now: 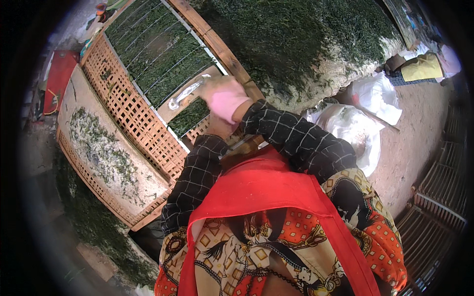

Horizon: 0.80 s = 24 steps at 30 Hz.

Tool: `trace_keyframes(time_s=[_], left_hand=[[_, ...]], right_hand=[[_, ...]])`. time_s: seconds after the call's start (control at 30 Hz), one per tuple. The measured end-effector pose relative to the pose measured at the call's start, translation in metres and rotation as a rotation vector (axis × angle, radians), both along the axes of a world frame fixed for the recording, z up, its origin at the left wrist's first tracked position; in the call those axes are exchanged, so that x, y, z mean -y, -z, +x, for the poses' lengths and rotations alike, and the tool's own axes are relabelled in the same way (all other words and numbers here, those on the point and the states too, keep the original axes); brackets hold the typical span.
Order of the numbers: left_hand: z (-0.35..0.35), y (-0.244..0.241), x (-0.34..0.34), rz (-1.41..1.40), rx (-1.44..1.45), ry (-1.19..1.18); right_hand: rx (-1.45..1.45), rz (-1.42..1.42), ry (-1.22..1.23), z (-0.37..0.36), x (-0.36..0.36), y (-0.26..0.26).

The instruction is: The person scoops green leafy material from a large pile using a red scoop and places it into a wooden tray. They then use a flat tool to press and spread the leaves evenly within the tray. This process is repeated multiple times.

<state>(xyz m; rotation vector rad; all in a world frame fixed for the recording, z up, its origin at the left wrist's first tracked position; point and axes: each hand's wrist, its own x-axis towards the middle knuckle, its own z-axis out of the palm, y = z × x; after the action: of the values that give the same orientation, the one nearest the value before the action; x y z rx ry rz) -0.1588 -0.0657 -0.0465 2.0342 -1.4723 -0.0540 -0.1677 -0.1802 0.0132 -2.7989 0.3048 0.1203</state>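
Note:
Dark green shredded leaves, seemingly tea [159,44], lie under a white-edged wire frame [142,97] on a woven bamboo tray [137,129]. Across the frame lies a flat wooden board with a metal handle [181,97]. My right hand [224,96], in a pink covering and blurred, is at the board's right end; its fingers' grip cannot be made out. Just below it, my left hand [218,127] is near the frame's lower edge, mostly hidden behind the right hand and sleeve.
A wooden rail [218,44] borders the tray. Beyond it lies a large heap of green leaves [296,44]. White plastic bags [355,125] stand at the right. A pale board with leaf scraps [111,148] lies left, near a red object [61,81]. Slatted racks [437,207] stand lower right.

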Motion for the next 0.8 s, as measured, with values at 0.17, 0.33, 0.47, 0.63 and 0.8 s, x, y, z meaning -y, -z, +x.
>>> trace_keyframes(time_s=[0.17, 0.33, 0.47, 0.63, 0.8], left_hand=[[0.001, 0.010, -0.010, 0.028, -0.046, 0.006], [0.010, -0.023, -0.001, 0.435, -0.108, 0.053], [0.007, -0.059, -0.025, 0.108, -0.294, 0.015], [0.025, -0.015, -0.027, 0.165, 0.256, -0.003], [0.021, -0.059, -0.021, 0.251, -0.098, 0.017]], right_hand=[[0.302, 0.270, -0.018, -0.034, -0.022, -0.043], [0.406, 0.383, 0.170, -0.049, 0.010, 0.009], [0.453, 0.457, 0.224, -0.038, 0.024, 0.022], [0.663, 0.286, 0.226, -0.056, 0.037, 0.023], [0.414, 0.290, 0.345, -0.104, 0.052, 0.019]])
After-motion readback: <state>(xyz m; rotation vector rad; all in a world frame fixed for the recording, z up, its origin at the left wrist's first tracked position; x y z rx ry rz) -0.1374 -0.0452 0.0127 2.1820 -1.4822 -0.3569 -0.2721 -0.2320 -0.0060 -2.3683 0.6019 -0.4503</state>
